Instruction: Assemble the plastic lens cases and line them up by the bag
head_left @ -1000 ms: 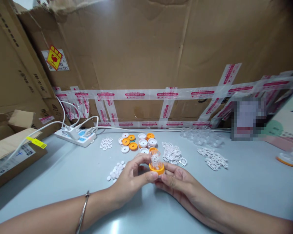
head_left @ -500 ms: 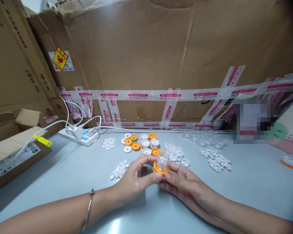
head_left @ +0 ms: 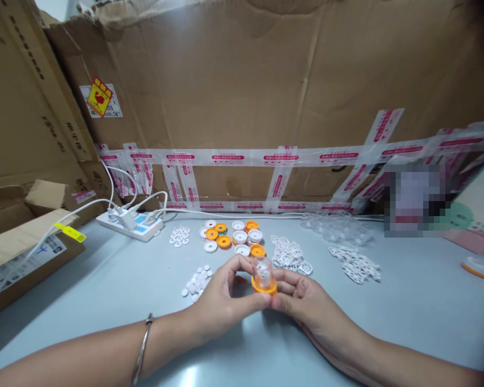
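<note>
Both my hands hold one small part over the grey table (head_left: 411, 312): an orange ring base with a clear plastic dome on top (head_left: 263, 277). My left hand (head_left: 226, 297) pinches it from the left with thumb and fingers. My right hand (head_left: 302, 301) grips it from the right and below. Just behind it lie orange and white round caps (head_left: 236, 236), small white discs (head_left: 197, 280) and white lattice pieces (head_left: 290, 255).
A white power strip (head_left: 131, 224) with plugs and cables sits at the back left. Clear plastic domes (head_left: 339, 228) and more white lattice pieces (head_left: 357, 267) lie at the back right. Taped cardboard walls (head_left: 242, 107) enclose the table; a cardboard box (head_left: 20, 252) stands left.
The orange-and-clear part has been turned and tilted between my fingers and now sits slightly lower. Both hands stay together in the same spot.
</note>
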Available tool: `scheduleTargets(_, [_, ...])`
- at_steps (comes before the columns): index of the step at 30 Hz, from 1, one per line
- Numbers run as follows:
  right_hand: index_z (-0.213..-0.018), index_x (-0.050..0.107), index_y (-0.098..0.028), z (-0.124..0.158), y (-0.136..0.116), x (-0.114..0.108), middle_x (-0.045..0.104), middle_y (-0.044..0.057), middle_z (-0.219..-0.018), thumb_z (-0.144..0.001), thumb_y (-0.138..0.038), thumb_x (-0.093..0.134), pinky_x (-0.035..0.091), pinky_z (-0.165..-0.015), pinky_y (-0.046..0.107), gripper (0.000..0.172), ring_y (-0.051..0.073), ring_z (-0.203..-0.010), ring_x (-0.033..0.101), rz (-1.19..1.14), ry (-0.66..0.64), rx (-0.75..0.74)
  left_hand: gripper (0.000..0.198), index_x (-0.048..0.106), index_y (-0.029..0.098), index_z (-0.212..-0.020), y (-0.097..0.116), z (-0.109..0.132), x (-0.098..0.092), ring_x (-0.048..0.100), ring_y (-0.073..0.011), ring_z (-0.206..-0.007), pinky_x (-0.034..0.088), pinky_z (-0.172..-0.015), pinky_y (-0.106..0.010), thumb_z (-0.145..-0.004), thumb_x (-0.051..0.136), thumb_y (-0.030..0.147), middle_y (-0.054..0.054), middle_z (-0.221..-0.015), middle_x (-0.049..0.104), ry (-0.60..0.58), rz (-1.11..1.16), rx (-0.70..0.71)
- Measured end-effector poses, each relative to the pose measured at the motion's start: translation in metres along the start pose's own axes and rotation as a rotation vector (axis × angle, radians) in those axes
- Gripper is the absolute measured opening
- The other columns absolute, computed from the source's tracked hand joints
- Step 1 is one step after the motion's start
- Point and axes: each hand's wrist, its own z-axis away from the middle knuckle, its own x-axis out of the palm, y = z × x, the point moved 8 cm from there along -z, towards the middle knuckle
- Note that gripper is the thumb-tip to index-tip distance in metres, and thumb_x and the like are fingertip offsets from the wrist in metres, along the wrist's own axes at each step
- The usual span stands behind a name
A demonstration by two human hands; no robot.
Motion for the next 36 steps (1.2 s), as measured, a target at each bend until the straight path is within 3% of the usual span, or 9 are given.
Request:
scheduleTargets(10, [-0.087, 0.066, -0.018, 0.0, -0.001, 0.004, 0.071, 0.003, -0.078, -0.051, -0.041, 0.083, 0.044, -0.078, 0.028, 0.046, 0.018, -0.08, 0.064, 0.012, -0.07, -0.01, 0.035, 0.04, 0.019, -0.079, -0.003, 0.001, 0.004, 0.048, -0.0168, -0.087, 0.035, -0.078, -0.031, -0.067, 0.073, 0.025, -0.002, -0.091, 0.05, -0.03, 0.128, -0.052])
scheduleTargets(14, [-0.094, 0.066, -0.02, 0.0, -0.003, 0.01, 0.071, 0.003, -0.086, -0.058, -0.033, 0.081, 0.043, -0.083, 0.03, 0.042, 0.018, -0.086, 0.064, 0.022, -0.108, -0.007, 0.034, 0.04, 0.019, -0.079, -0.003, 0.001, 0.001, 0.048, -0.0183, -0.091, 0.034, -0.08, -0.032, -0.068, 0.072, 0.027, -0.003, -0.092, 0.051, 0.0, 0.098, -0.062])
scheduleTargets(26, [-0.079, 0.064, -0.019, 0.0, -0.003, -0.001, 0.07, 0.001, -0.075, -0.043, -0.024, 0.087, 0.048, -0.078, 0.031, 0.043, 0.018, -0.077, 0.065, 0.03, 0.063, 0.005, 0.037, 0.042, 0.019, -0.08, -0.009, 0.001, 0.001, 0.047, -0.0203, -0.094, 0.034, -0.083, -0.034, -0.063, 0.074, 0.026, -0.005, -0.098, 0.05, 0.055, 0.062, -0.115])
scheduleTargets(36, [-0.086, 0.064, -0.019, 0.003, -0.007, 0.005, 0.071, 0.003, -0.086, -0.054, -0.031, 0.083, 0.047, -0.084, 0.032, 0.039, 0.019, -0.087, 0.065, 0.071, 0.003, -0.002, 0.031, 0.044, 0.018, -0.076, 0.003, 0.0, 0.004, 0.047, -0.0167, -0.083, 0.035, -0.076, -0.03, -0.066, 0.071, 0.028, -0.002, -0.085, 0.051, -0.023, 0.1, -0.084])
